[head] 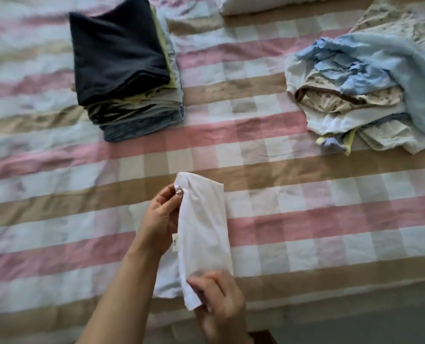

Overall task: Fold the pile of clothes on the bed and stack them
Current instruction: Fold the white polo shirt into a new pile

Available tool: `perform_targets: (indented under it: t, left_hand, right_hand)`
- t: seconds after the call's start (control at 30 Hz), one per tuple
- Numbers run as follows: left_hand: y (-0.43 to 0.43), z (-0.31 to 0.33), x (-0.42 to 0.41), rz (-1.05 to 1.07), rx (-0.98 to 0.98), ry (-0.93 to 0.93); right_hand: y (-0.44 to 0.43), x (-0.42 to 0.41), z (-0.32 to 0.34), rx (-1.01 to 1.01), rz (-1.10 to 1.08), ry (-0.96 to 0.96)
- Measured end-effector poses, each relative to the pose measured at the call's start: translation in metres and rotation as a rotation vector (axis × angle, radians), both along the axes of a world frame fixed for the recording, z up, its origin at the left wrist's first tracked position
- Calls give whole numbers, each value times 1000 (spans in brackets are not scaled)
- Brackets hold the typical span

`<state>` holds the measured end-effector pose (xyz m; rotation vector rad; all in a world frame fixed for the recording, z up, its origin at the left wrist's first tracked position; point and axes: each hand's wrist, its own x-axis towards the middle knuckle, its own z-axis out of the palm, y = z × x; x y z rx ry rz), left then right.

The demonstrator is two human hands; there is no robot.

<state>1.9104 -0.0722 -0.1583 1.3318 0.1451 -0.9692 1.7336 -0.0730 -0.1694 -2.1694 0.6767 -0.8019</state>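
Note:
A white garment [204,227], folded into a long narrow strip, is held above the bed. My left hand [160,219] pinches its far end between thumb and fingers. At the near end, my right hand [217,299] grips the lower corner. A small label shows on the garment's left edge. A stack of folded clothes [124,70], topped by a dark navy piece, stands at the back left. A loose pile of unfolded clothes [362,93], light blue, white and patterned cream, lies at the right.
The bed [305,219] is covered with a pink, tan and white checked sheet, rumpled at the left. A white pillow [268,3] lies at the far edge. The bed's near edge runs along the bottom right, with floor beyond it.

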Motion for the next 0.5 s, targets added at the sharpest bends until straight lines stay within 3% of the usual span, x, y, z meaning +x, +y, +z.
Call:
perform_targets:
  t: [0.17, 0.33, 0.37, 0.43, 0.5]
  left_hand:
    - [78, -22, 32, 98, 231, 15]
    - [95, -47, 35, 244, 303, -33]
    - [95, -51, 32, 272, 407, -152]
    - [95, -53, 22, 253, 687, -589]
    - [89, -52, 3, 36, 720, -1042]
  right_hand:
    - [53, 40, -20, -16, 310, 146]
    - [69, 55, -40, 48, 522, 378]
    - [65, 53, -41, 60, 557, 385]
    - [54, 50, -38, 49, 501, 349]
    - [38, 49, -38, 27, 320, 373]
